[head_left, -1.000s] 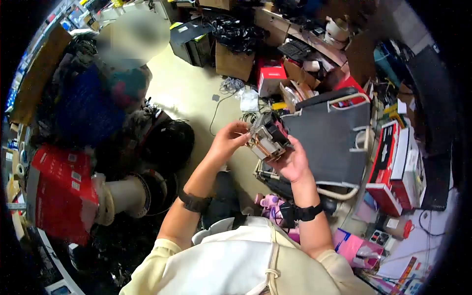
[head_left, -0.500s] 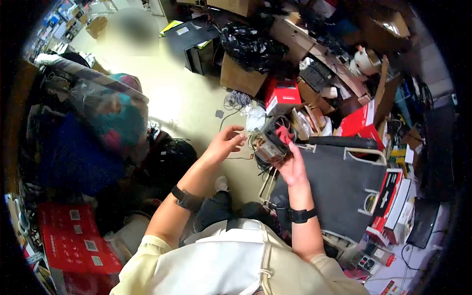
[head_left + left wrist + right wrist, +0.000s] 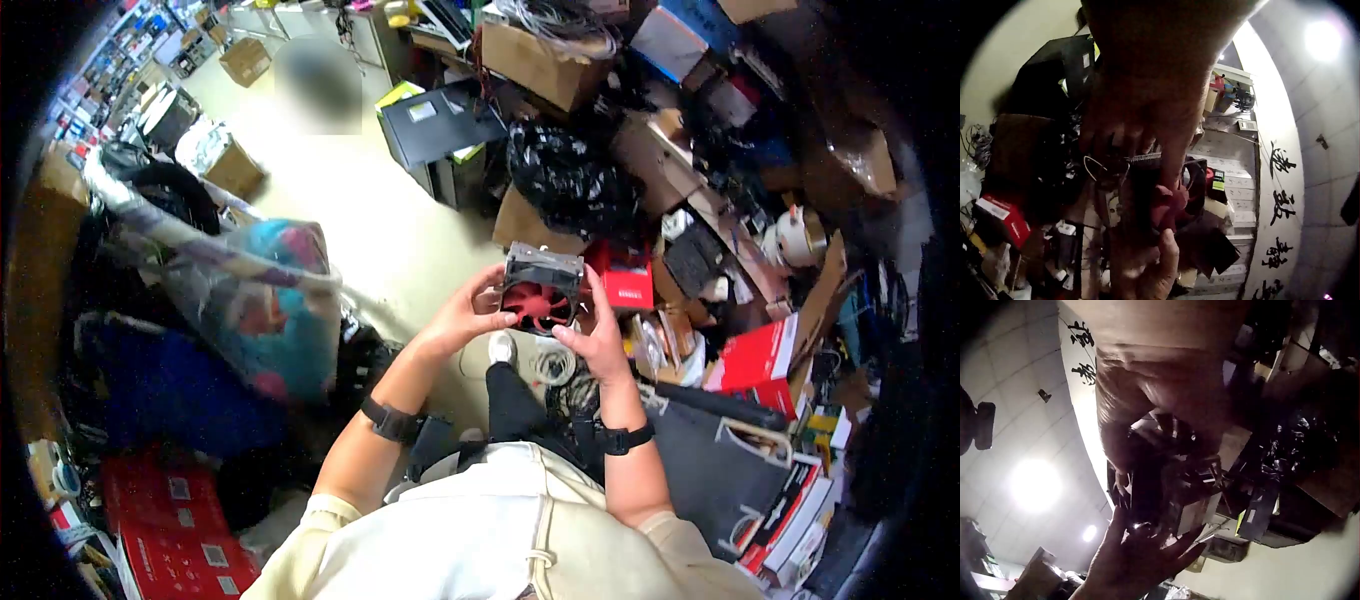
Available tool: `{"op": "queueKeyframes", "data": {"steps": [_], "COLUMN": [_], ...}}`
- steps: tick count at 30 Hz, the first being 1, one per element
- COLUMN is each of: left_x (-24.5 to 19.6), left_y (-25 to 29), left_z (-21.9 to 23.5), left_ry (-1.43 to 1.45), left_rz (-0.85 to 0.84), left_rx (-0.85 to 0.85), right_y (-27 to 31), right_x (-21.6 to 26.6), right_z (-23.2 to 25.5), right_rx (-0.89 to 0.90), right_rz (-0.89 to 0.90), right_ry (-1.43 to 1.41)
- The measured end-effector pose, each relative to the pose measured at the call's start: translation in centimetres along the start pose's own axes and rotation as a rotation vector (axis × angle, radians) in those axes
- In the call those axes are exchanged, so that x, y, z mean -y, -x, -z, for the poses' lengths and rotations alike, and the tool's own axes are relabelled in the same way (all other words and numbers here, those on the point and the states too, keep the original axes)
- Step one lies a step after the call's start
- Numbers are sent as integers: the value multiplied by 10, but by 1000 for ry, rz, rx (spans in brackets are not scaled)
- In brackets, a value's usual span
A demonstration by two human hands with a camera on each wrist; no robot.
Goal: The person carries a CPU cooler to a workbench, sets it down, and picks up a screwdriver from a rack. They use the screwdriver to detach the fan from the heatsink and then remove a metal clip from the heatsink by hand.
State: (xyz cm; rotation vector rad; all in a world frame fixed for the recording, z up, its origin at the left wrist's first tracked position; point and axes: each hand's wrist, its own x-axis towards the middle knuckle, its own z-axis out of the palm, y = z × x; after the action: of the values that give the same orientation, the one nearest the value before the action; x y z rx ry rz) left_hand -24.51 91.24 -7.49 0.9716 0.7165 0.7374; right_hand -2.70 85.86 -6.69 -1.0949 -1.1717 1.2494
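Held in mid-air above the floor (image 3: 400,250), with no desk under it, the CPU cooler (image 3: 541,290) with its red fan facing the person could slip and drop onto the tangle of cables (image 3: 553,365) and the person's shoe (image 3: 502,348) below, since only fingertips seem to bear on its edges. The left hand (image 3: 468,315) grips the cooler's left side with curled fingers, thumb near the fan. The right hand (image 3: 598,335) pinches the right side from below. The cooler sits between both hands, touching each, in front of the red box (image 3: 630,280).
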Motion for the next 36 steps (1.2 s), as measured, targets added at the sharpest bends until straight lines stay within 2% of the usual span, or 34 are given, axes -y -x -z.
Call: {"op": "queueKeyframes", "data": {"steps": [2,4,6,7,12,15,16,19,21,24,26,31,33,35,36], "left_x": [-15,-31,-51,-64,-95,-114,-120,-147,-158,-187,-208,-259,-276,-290,-296], "left_y": [-31,-56,-82,-91,-123,-134,-137,-146,-159,-180,-191,-196,-193,-191,-187], "left_z": [14,27,39,42,87,123,135,186,234,314,359,452,481,508,523], "left_ry": [-17,-44,-109,-70,-209,-485,-617,-900,-1018,-1217,-1245,-1200,-1118,-999,-965], "left_rz": [-15,-26,-66,-21,-209,-371,-460,-597,-719,-963,-1012,-1011,-897,-787,-658], "left_rx": [44,63,51,5,-152,-313,-417,-546,-640,-782,-873,-1088,-1090,-1092,-1106], "right_y": [-42,-78,-116,-135,-217,-269,-286,-345,-390,-461,-502,-595,-622,-647,-660], "right_x": [-5,13,22,20,10,-1,0,-10,-18,-24,-29,-29,-26,-25,-30], "right_z": [11,11,14,15,-13,-47,-61,-104,-136,-193,-228,-324,-361,-389,-404], "right_rx": [41,67,107,129,198,258,222,159,127,156,207,305,351,460,513], "right_rz": [123,264,304,314,216,298,419,768,941,1110,1123,1208,1140,980,865], "right_ry": [179,398,407,418,278,248,361,490,596,602,627,558,501,552,569]}}
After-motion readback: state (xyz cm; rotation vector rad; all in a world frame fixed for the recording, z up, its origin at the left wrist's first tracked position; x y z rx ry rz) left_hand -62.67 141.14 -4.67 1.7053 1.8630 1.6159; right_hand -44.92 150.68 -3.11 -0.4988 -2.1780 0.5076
